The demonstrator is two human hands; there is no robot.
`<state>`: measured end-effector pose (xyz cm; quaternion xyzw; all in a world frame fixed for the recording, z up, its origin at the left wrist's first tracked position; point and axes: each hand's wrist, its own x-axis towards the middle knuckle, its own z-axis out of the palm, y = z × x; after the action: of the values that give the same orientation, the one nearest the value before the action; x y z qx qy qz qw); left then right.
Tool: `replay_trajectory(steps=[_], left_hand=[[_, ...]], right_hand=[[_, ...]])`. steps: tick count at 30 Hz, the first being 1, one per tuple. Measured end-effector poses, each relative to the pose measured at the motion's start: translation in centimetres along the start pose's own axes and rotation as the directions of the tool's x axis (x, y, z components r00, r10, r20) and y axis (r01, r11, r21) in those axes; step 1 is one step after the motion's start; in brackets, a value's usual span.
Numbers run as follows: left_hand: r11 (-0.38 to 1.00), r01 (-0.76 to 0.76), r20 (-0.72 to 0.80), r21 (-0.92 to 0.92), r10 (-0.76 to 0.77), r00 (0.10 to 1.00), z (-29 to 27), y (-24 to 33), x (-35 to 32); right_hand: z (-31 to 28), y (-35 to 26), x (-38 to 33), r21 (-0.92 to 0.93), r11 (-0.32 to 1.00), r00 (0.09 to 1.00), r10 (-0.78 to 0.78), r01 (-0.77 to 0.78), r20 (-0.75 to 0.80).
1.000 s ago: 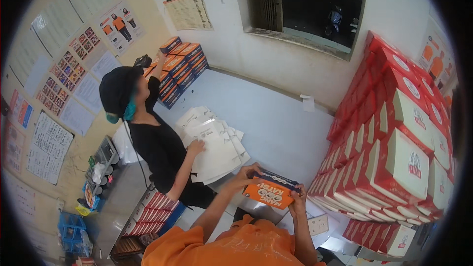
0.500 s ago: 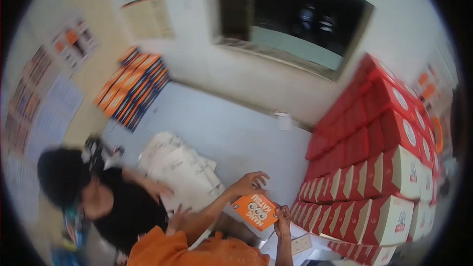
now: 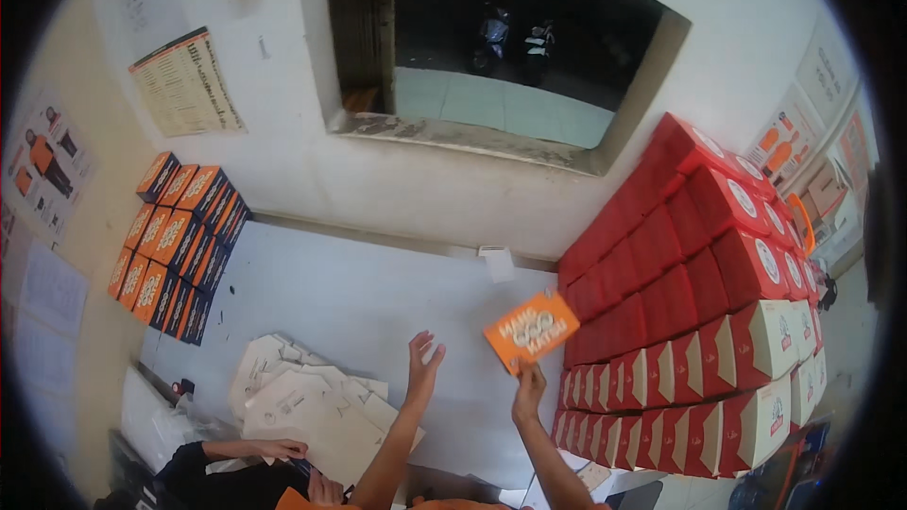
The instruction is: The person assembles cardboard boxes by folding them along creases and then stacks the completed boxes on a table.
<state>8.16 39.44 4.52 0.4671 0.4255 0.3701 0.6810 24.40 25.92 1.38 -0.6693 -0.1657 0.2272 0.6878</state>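
Observation:
My right hand (image 3: pixel 529 391) pinches the near edge of an orange box (image 3: pixel 537 325) with white print, its broad face turned up. The box is held over the table, close to the left side of the red stack. To its left, my left hand (image 3: pixel 425 365) is raised with nothing in it, its fingers apart. That hand is nearest to a spread of flat cream carton blanks (image 3: pixel 302 406) lying on the table.
A pale table (image 3: pixel 378 283) runs along the wall below a window opening. Orange-and-navy boxes (image 3: pixel 175 246) are stacked at its far left. Tall rows of red and cream cartons (image 3: pixel 690 312) stand at the right. A co-worker's hand (image 3: pixel 283 450) rests by the blanks.
My view has straightened and shifted. My left hand has come off the orange box, which my right hand now holds alone, farther out over the table. The co-worker's head has left the view.

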Motion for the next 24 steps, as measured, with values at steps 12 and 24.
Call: replay_trajectory(steps=[12,24], left_hand=[[0.576,-0.410,-0.382,-0.707,0.176,0.907,-15.6,6.6,14.6],[0.423,-0.828,-0.929,-0.369,-0.155,0.336,-37.7,17.0,20.0]], right_hand=[[13.5,-1.9,-2.7,-0.182,0.983,0.854,0.095,-0.001,0.512],[7.1,11.9,-7.2,-0.478,0.873,0.810,0.210,0.097,0.548]])
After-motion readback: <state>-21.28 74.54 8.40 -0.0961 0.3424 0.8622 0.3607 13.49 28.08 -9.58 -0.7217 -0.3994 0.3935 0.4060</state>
